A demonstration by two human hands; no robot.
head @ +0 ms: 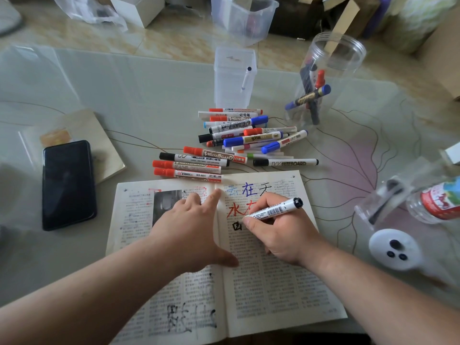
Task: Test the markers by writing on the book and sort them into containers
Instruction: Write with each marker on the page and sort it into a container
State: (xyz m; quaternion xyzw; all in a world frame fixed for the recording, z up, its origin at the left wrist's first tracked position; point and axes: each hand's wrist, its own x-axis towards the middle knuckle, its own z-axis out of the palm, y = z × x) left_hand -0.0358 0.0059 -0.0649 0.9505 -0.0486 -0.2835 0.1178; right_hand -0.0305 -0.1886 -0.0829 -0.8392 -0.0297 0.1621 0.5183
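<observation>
Marker [276, 209] is pinched in my right hand [276, 235], fingers curled round its barrel. Its long axis slants from the page up and rightward, black end away from me. The tip probably touches the book [286, 295], though my thumb hides it. My left hand [196, 227], fingers spread, presses the fold just beside.

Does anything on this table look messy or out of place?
Yes: the open book has big blue, red and black marker characters scrawled over its printed text, plus a smeared black scribble low on the left page. Markers beyond it lie in a loose heap.
</observation>
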